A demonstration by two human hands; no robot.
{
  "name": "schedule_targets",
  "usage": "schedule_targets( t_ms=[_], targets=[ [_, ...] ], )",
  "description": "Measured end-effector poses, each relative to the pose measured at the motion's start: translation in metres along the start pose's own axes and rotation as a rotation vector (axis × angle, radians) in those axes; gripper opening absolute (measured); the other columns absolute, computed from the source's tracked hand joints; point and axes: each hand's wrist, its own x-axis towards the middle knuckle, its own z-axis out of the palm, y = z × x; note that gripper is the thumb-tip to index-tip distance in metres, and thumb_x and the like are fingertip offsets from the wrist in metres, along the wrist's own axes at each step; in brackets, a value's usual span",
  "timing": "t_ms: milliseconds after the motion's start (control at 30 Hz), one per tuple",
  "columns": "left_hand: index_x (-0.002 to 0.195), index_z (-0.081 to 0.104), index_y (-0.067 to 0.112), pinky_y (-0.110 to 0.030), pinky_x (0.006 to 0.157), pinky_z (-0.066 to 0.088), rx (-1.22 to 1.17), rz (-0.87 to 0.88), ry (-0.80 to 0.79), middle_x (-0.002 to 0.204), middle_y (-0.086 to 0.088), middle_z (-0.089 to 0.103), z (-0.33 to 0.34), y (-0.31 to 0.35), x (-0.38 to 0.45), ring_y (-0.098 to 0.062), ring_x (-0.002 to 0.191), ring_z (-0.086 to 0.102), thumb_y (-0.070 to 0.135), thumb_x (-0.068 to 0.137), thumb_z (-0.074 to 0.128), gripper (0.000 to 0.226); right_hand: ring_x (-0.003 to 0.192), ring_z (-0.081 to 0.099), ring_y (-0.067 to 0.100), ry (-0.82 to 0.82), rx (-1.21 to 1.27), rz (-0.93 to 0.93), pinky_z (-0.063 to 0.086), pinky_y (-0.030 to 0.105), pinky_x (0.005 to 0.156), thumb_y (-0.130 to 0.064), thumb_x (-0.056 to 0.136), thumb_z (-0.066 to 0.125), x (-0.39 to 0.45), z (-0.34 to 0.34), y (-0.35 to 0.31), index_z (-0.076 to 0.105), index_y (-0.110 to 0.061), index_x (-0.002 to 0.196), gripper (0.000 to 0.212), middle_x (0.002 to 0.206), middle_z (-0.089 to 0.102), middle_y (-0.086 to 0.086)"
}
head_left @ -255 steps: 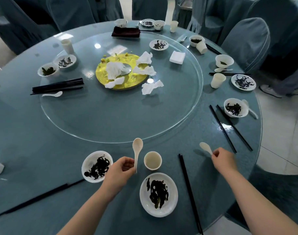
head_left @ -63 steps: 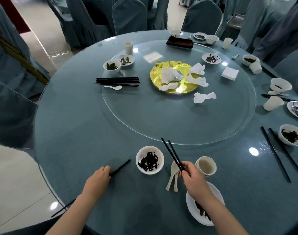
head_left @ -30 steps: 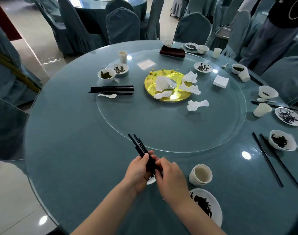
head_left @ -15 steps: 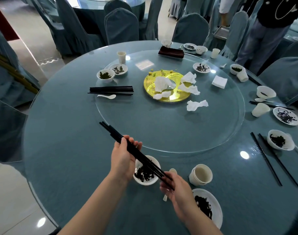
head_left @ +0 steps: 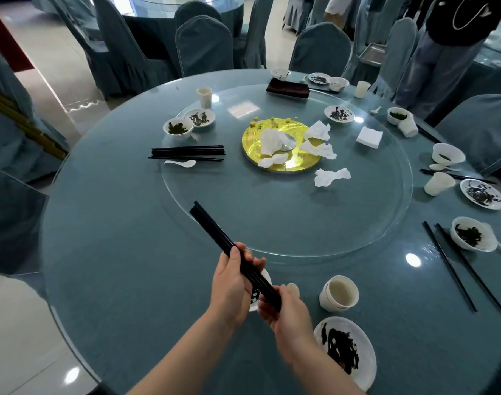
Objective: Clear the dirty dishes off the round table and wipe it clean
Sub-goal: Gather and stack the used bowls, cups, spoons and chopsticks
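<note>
Both my hands hold a bundle of black chopsticks (head_left: 215, 232) above the near part of the round blue table (head_left: 106, 252). My left hand (head_left: 232, 286) grips the bundle's middle and my right hand (head_left: 283, 309) grips its near end. Under my hands a small dirty bowl (head_left: 265, 277) and a white spoon (head_left: 293, 287) are mostly hidden. A white cup (head_left: 340, 293) and a soiled plate (head_left: 349, 349) stand to the right of my hands.
On the glass turntable (head_left: 272, 212) lie a yellow plate (head_left: 297, 163) with crumpled napkins, another pile of chopsticks (head_left: 188, 152), a spoon and small bowls. More bowls, cups and chopsticks (head_left: 460, 266) ring the right rim. Covered chairs surround the table; a person stands at the back right.
My left hand has slid down the chopstick bundle toward my right hand, and the bundle's far tip now points more steeply away. The dishes have not moved.
</note>
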Motion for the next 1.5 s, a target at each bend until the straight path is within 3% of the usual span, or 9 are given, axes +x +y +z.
schedule_targets(
  t_ms=[167,300,533,767,1000,1100,1200,1400,1500],
  targets=[
    [0.093,0.051,0.011,-0.032,0.068,0.049,0.225,-0.029,-0.003,0.069,-0.001,0.050,-0.022,0.010,0.007,-0.015,0.058,0.052,0.018,0.106,0.035,0.022,0.085,0.062,0.017,-0.045,-0.597,-0.317,0.048,0.028,0.077,-0.015,0.101,0.044,0.026,-0.018,-0.010,0.063,-0.011,0.097,0.020,0.091,0.068,0.002],
    [0.095,0.055,0.009,-0.039,0.072,0.050,0.642,-0.015,0.011,0.073,-0.002,0.052,-0.046,0.022,0.016,-0.014,0.056,0.051,0.016,0.105,0.037,0.022,0.134,0.041,0.019,-0.136,-1.331,-0.557,0.033,0.030,0.108,-0.019,0.102,0.036,0.082,-0.022,-0.039,0.045,-0.012,0.140,0.039,0.144,0.047,0.003],
    [0.091,0.057,0.014,-0.030,0.057,0.039,1.055,-0.038,0.021,0.069,0.002,0.048,-0.077,0.040,0.029,-0.012,0.056,0.042,0.024,0.100,0.043,0.020,0.150,0.008,0.023,-0.183,-2.016,-0.395,0.012,0.042,0.121,-0.031,0.104,0.030,0.140,-0.028,-0.054,0.008,-0.010,0.155,0.060,0.164,-0.001,0.007],
    [0.075,0.045,0.021,-0.029,0.058,0.035,1.291,0.031,0.025,0.065,0.008,0.041,-0.085,0.051,0.029,-0.011,0.059,0.039,0.036,0.094,0.054,0.026,0.146,0.023,0.020,-0.112,-2.011,-0.295,0.014,0.049,0.119,-0.038,0.102,0.029,0.142,-0.036,-0.064,0.019,-0.015,0.154,0.057,0.164,0.006,-0.001],
    [0.091,0.048,0.009,-0.030,0.060,0.036,1.408,0.012,-0.010,0.070,0.004,0.044,-0.089,0.057,0.029,-0.012,0.061,0.039,0.036,0.098,0.045,0.029,0.146,0.023,0.023,-0.037,-2.041,-0.173,0.012,0.051,0.118,-0.042,0.102,0.029,0.146,-0.050,-0.081,0.025,-0.015,0.152,0.057,0.164,0.009,0.000],
    [0.091,0.053,0.018,-0.032,0.063,0.038,1.480,0.010,-0.075,0.073,0.002,0.048,-0.090,0.061,0.028,-0.014,0.063,0.044,0.035,0.100,0.040,0.023,0.140,0.034,0.027,0.053,-2.040,-0.089,0.023,0.046,0.116,-0.042,0.100,0.033,0.143,-0.052,-0.096,0.035,-0.013,0.146,0.054,0.156,0.030,0.006],
    [0.091,0.052,0.023,-0.031,0.062,0.038,1.500,-0.006,-0.164,0.075,0.003,0.050,-0.087,0.062,0.026,-0.013,0.063,0.044,0.035,0.101,0.039,0.021,0.132,0.044,0.029,0.058,-1.755,-0.230,0.037,0.039,0.107,-0.033,0.100,0.038,0.130,-0.037,-0.103,0.042,-0.008,0.139,0.046,0.147,0.043,0.010],
    [0.081,0.050,0.024,-0.026,0.061,0.036,1.530,-0.045,-0.352,0.069,0.012,0.047,-0.071,0.058,0.015,-0.006,0.060,0.041,0.038,0.099,0.048,0.023,0.091,0.062,0.017,-0.308,-0.637,-0.350,0.053,0.036,0.087,-0.025,0.103,0.043,0.072,0.026,-0.086,0.057,-0.026,0.112,0.016,0.123,0.061,0.007],
    [0.085,0.052,0.021,-0.026,0.061,0.037,1.602,-0.055,-0.409,0.069,0.012,0.051,-0.066,0.053,0.014,-0.005,0.061,0.044,0.042,0.095,0.052,0.023,0.097,0.063,0.013,-0.347,-0.640,-0.478,0.050,0.034,0.093,-0.027,0.103,0.043,0.054,0.040,-0.075,0.061,-0.029,0.104,0.019,0.109,0.065,-0.003]
  ],
)
